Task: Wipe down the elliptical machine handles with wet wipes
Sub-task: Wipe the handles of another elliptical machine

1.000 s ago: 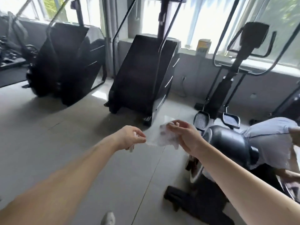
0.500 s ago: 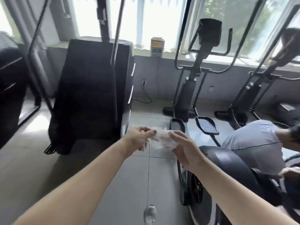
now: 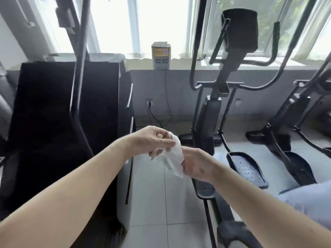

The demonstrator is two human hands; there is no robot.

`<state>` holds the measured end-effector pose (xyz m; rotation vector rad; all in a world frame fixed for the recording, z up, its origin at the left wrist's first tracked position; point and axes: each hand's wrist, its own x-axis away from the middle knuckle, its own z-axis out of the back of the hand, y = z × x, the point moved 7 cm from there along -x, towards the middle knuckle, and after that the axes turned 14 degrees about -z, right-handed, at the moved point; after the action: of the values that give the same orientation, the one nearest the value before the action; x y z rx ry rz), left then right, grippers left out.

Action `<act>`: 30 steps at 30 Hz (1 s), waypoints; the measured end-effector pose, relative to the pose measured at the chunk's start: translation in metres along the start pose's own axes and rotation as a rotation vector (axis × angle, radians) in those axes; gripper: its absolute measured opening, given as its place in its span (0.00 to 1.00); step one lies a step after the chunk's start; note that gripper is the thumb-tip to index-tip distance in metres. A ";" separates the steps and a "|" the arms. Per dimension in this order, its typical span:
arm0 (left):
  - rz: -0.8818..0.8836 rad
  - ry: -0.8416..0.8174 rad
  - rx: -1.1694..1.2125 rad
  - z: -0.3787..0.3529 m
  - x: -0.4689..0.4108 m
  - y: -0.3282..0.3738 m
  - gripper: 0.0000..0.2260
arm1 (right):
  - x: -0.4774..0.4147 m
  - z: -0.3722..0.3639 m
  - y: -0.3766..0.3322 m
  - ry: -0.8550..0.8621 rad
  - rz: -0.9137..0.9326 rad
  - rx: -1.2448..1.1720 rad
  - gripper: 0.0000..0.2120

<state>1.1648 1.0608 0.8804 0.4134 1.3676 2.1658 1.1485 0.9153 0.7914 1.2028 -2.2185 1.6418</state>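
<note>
1. Head view, the room: a gym with a pale tiled floor [image 3: 152, 203] is shown, lit by a row of windows [image 3: 161, 24]. A small box [image 3: 160, 55] is set on the sill, and a dark machine [image 3: 62, 113] is stood at the left.
2. Head view, the task's things: the elliptical machine [image 3: 209, 119] is placed ahead and to the right. Its handles [image 3: 194, 51] are seen as long, nearly upright bars beside the console [image 3: 240, 31], and they are not touched.
3. Head view, the hands: a white wet wipe [image 3: 174, 156] is held in mid-air over the floor. Its upper edge is pinched in the grip of the left hand [image 3: 154, 140], and its lower part is gathered in the curled grip of the right hand [image 3: 197, 165].
4. Head view, the deciding relation: the handles are found above, beyond and to the right of the wipe, well apart from it. The right hand is judged the nearer, so a reach up and forward, then strokes along a bar's long axis, are called for. Wiping is judged not yet begun.
</note>
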 end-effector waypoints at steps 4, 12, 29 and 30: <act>0.023 0.058 -0.021 0.091 -0.112 -0.070 0.08 | -0.106 0.059 -0.094 0.281 0.094 -0.011 0.15; 0.064 0.079 0.017 0.245 -0.337 -0.152 0.04 | -0.270 0.150 -0.272 0.503 0.134 -0.412 0.18; -0.099 0.049 -0.140 0.457 -0.695 -0.240 0.07 | -0.532 0.257 -0.524 0.615 0.168 -0.128 0.15; -0.108 0.023 -0.148 0.464 -0.716 -0.244 0.07 | -0.540 0.267 -0.537 0.701 0.174 -0.029 0.12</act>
<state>2.0524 1.0614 0.8837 0.2532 1.2032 2.1709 1.9556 0.9177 0.8004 0.3298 -1.9026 1.7247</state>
